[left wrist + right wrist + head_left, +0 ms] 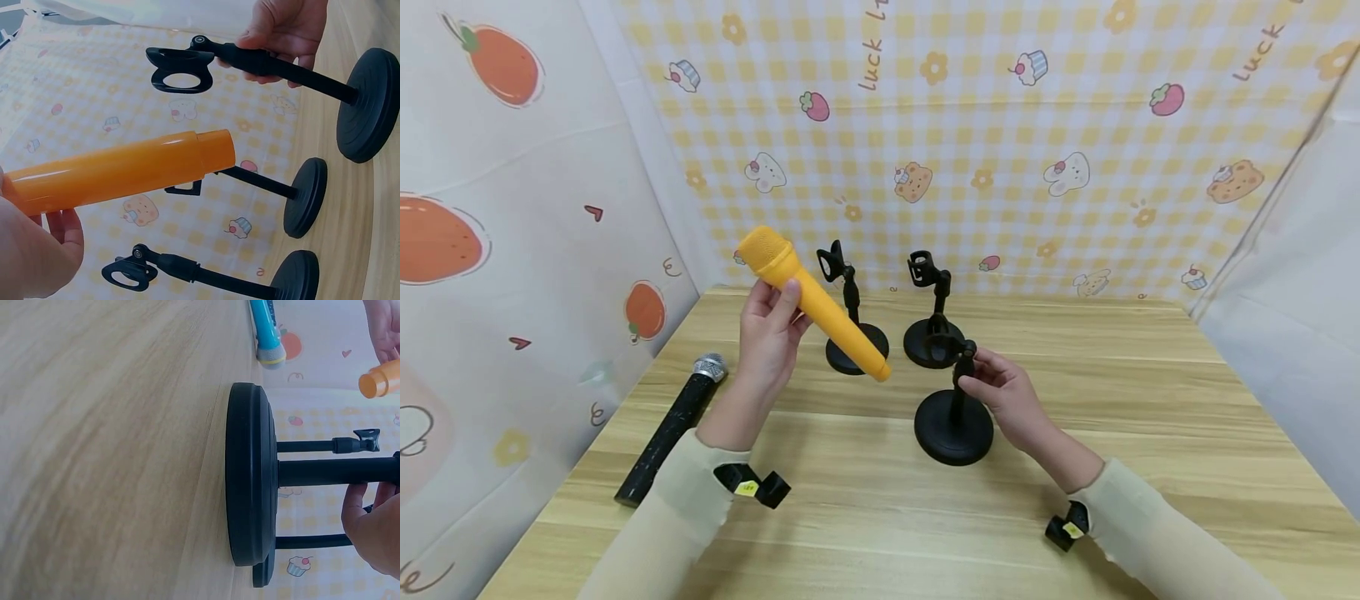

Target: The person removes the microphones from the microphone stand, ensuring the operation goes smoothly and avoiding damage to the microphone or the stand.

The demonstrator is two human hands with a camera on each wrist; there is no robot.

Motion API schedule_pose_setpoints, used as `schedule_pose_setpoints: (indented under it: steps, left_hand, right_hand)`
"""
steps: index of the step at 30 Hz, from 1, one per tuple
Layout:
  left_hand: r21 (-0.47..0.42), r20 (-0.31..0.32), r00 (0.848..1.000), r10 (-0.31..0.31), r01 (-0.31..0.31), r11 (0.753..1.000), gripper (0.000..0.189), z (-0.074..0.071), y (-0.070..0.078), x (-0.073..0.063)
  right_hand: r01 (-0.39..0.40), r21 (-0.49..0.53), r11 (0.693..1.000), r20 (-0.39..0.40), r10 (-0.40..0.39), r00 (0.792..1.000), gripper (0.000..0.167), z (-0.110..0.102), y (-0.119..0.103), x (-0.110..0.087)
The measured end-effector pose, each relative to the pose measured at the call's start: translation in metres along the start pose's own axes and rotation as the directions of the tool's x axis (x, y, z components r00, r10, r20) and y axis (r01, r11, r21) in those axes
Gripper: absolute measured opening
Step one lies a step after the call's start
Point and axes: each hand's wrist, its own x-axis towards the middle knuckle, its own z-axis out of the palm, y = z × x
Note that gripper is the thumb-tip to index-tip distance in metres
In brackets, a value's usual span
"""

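Note:
My left hand (769, 337) grips an orange-yellow microphone (831, 317) near its head and holds it up above the table, its tail end slanting down to the right. My right hand (1011, 402) pinches the upper stem of the nearest black microphone stand (953, 429). That stand's clip (180, 70) points away from the hand in the left wrist view, with no microphone in it. The round base (245, 475) appears upright on the wooden tabletop in the right wrist view. The microphone's tail end (215, 151) hangs apart from the clip.
Two more black stands, a left one (857, 350) and a right one (932, 343), stand behind with bare clips. A dark microphone with a silver head (673, 429) lies at the table's left side. A patterned cloth (970, 125) hangs behind the wooden table (1112, 375).

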Motion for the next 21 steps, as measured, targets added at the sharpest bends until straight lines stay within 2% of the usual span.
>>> schedule_pose_setpoints:
  steps: [10, 21]
  left_hand:
    - [-0.004, -0.032, 0.999, -0.028, 0.028, 1.000, 0.019, -0.0044, -0.0016, -0.0008]
    - [0.068, -0.052, 0.995, -0.080, 0.083, 0.994, 0.016, -0.0097, -0.0034, -0.0026]
  right_hand:
    - [-0.007, 0.017, 1.000, 0.002, 0.007, 1.000, 0.032, 0.0001, 0.0008, -0.0008]
    - [-0.005, 0.032, 0.999, 0.004, 0.005, 1.000, 0.033, -0.0004, 0.0021, 0.0001]
